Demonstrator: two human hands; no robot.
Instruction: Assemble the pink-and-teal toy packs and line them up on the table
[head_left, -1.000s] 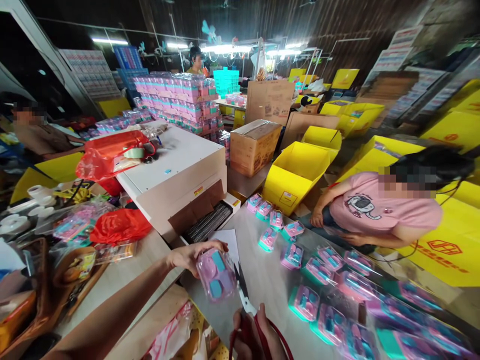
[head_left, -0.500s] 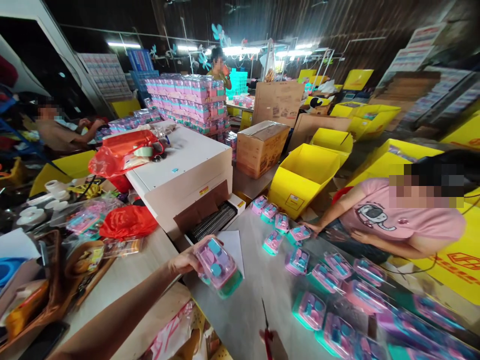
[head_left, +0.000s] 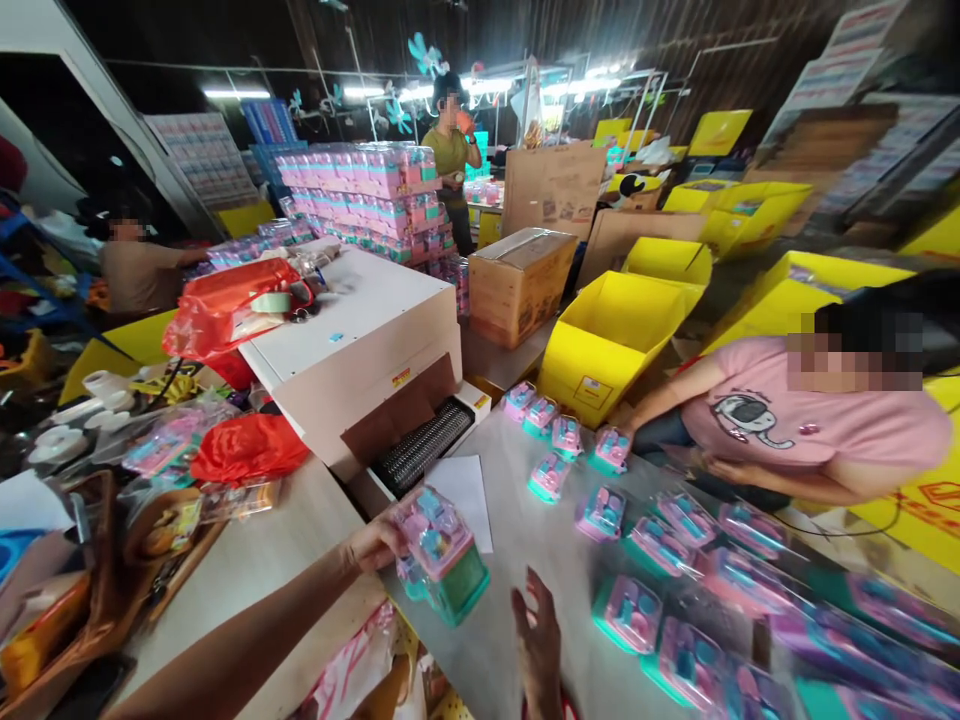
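In the head view, my left hand (head_left: 379, 540) is closed on the near end of a pink and teal plastic toy set (head_left: 442, 555) in a clear wrap. It is tilted above the grey table (head_left: 517, 520), its green side facing me. To the right of it, my right hand (head_left: 538, 635) is raised, fingers apart and slightly curled, with nothing between the fingertips. A red curved piece (head_left: 571, 705), like a tool handle, shows beside that wrist at the bottom edge; whether it touches the hand is hidden. Several similar toy sets (head_left: 628, 612) lie to the right.
A white machine (head_left: 360, 310) with a dark roller conveyor (head_left: 424, 440) stands ahead. White paper (head_left: 465, 490) lies by its opening. Across the table, a person in a pink shirt (head_left: 795, 410) reaches to one toy set (head_left: 611, 450). Yellow boxes (head_left: 600, 370) and a carton (head_left: 517, 290) stand behind.
My right hand has moved up and opened; the red-handled, thin-bladed tool no longer points up from it. My left hand has tipped the toy set, showing more of its green side.
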